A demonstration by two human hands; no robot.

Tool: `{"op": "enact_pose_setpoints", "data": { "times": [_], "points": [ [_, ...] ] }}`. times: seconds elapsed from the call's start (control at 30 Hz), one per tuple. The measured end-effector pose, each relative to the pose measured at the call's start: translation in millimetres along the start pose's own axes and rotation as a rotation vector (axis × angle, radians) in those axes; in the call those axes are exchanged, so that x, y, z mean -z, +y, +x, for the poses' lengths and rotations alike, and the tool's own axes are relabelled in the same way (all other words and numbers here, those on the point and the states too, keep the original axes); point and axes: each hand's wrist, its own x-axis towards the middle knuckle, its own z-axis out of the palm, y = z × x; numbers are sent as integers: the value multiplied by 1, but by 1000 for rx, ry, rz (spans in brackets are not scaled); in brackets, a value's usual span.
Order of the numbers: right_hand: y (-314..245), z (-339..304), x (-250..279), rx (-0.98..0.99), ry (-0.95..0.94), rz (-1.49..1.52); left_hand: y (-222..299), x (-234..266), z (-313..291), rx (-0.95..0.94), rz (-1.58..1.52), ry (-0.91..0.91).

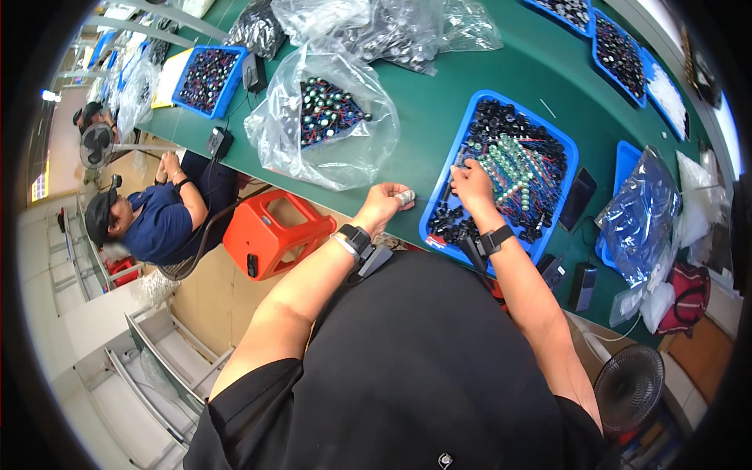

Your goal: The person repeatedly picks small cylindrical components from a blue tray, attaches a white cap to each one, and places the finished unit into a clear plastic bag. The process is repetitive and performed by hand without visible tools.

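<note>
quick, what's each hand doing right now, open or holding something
Left hand: closed, pinching a small pale roll.
Right hand: fingers curled over the blue tray; can't tell if it holds anything.

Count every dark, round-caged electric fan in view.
2. One fan is at upper left, past the seated co-worker in navy; the other is at lower right, beside the wearer's right arm. Others may be hidden.

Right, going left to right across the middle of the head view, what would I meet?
Seated co-worker in dark blue → red stool → left hand → blue tray of small parts → bluish clear plastic bag.
</note>
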Motion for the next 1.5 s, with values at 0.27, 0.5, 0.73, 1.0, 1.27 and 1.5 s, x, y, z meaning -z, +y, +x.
{"op": "enact_pose_setpoints", "data": {
  "times": [0.27, 0.5, 0.73, 1.0, 1.27, 1.5],
  "points": [
    [5, 11, -6, -40, 1, 126, -13, -8, 8, -110, 309, 150],
    [-26, -20, 28, -3, -100, 333, -21, 0, 27, -19, -163, 73],
    [-14, -52, 37, -121, -161, 357, -7, 7, 13, -57, -22, 69],
    [-11, -36, 31, 57, 15, 186, 41, 14, 2, -519, 81, 278],
    [-20, -59, 84, 106, 416, -133, 114, 89, 26, -775, 814, 877],
    [-4, -61, 84, 47, 431, -584, 27, -34, -4, -861, 1095, -244]
  ]
}}
